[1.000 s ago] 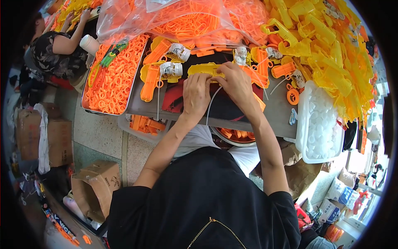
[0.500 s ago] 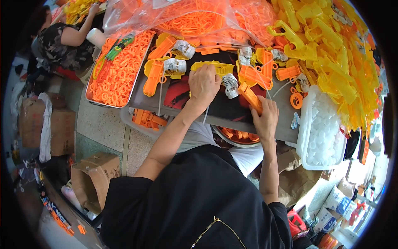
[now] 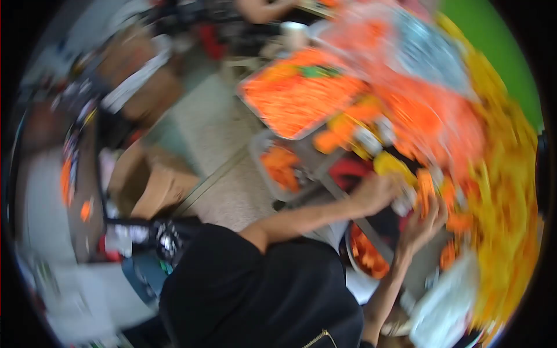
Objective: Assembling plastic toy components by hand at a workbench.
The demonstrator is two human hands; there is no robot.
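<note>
The whole view is smeared by motion. My left hand (image 3: 378, 191) reaches over the table with its fingers closed at a yellow plastic shell (image 3: 395, 167). My right hand (image 3: 422, 225) has its fingers on an upright orange plastic piece (image 3: 426, 187). Between the two hands sits a blurred whitish-grey part (image 3: 404, 203); whether either hand touches it I cannot tell. Left of the shell lie joined orange, yellow and white pieces (image 3: 366, 141).
A tray of orange rings (image 3: 299, 134) stands at the table's far left. Clear bags of orange parts (image 3: 429, 124) lie behind, and yellow parts (image 3: 505, 214) are heaped at right. Below are a bowl of orange pieces (image 3: 368, 255) and a cardboard box (image 3: 165, 188). Another person's arm (image 3: 261, 10) shows far off.
The view has swung left, so the table now appears toward the right and tilted. Both hands remain at the yellow and orange pieces. The orange piece looks more upright.
</note>
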